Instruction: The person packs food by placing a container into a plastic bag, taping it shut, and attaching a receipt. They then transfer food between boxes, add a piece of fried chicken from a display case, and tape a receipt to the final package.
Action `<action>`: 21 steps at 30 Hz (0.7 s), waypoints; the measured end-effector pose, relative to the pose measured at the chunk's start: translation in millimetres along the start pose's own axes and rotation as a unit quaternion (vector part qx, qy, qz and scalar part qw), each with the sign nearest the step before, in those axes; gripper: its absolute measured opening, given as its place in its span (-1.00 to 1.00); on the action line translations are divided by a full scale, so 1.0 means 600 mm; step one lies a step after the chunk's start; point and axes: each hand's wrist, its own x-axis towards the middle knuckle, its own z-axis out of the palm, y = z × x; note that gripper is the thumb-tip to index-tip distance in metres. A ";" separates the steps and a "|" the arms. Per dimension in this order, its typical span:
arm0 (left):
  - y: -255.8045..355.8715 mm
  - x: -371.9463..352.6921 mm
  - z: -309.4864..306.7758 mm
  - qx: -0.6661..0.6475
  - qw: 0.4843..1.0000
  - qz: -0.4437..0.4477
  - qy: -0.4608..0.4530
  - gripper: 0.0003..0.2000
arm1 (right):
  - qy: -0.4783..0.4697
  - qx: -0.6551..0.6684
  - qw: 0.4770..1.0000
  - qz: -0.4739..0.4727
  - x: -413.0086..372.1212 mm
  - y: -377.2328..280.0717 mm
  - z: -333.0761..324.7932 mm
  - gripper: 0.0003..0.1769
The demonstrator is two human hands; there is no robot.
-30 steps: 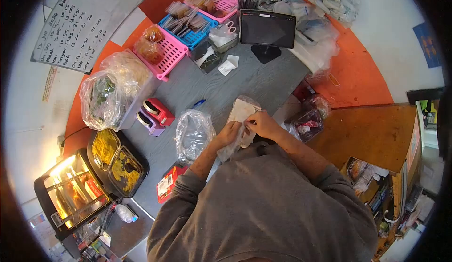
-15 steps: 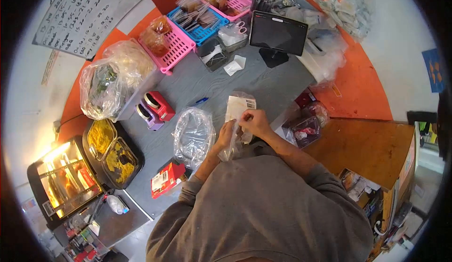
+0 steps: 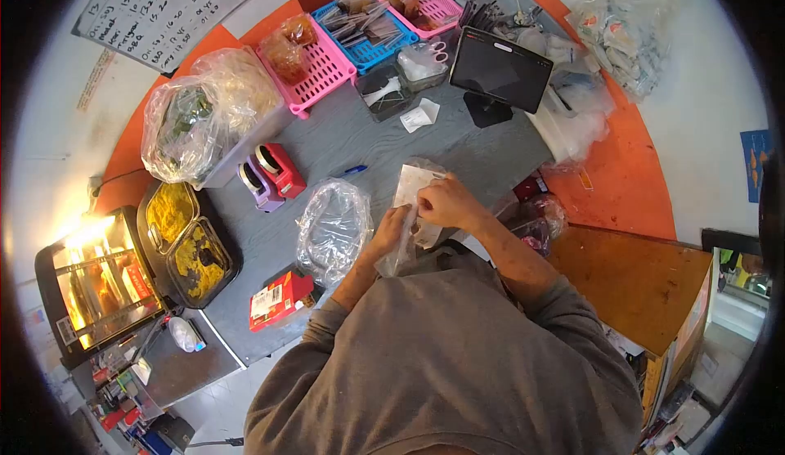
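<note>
Close to my body, a pale paper piece (image 3: 411, 179) with faint marks stands together with a clear plastic bag (image 3: 398, 260). My left hand (image 3: 391, 231) is closed around its left side, over the plastic. Fingers curled, my right hand (image 3: 450, 204) grips the right edge of the paper; its fingertips are partly hidden. Left of my hands lies a bundle of clear plastic bags (image 3: 334, 230). A blue pen (image 3: 352, 170) rests just beyond that bundle.
Red (image 3: 280, 170) and purple (image 3: 260, 187) tape dispensers stand at left, near a red box (image 3: 278, 301) and a black container of yellow food (image 3: 196, 263). Along the back are a pink basket (image 3: 320, 79), a blue basket (image 3: 380, 53) and a tablet (image 3: 500, 67).
The view has tilted slightly. My right hand has shifted a little up along the paper's edge, and the dark print on the paper no longer shows. My left hand keeps its hold.
</note>
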 end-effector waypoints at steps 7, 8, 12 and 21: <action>0.000 0.016 0.010 -0.195 0.971 -0.140 -0.018 -0.58 | 0.252 0.217 0.917 0.219 -0.028 -0.022 0.086 -0.82; -0.008 0.016 0.015 -0.217 0.962 -0.166 0.000 -0.58 | 0.270 0.280 0.888 0.246 -0.031 -0.015 0.101 -0.82; 0.052 -0.005 0.008 -0.276 0.947 -0.161 0.017 -0.53 | 0.238 0.232 0.915 0.228 -0.027 -0.029 0.054 -0.83; 0.067 -0.065 -0.011 -0.061 0.996 -0.025 0.052 -0.54 | 0.088 0.040 0.961 0.259 -0.030 0.242 0.000 -0.69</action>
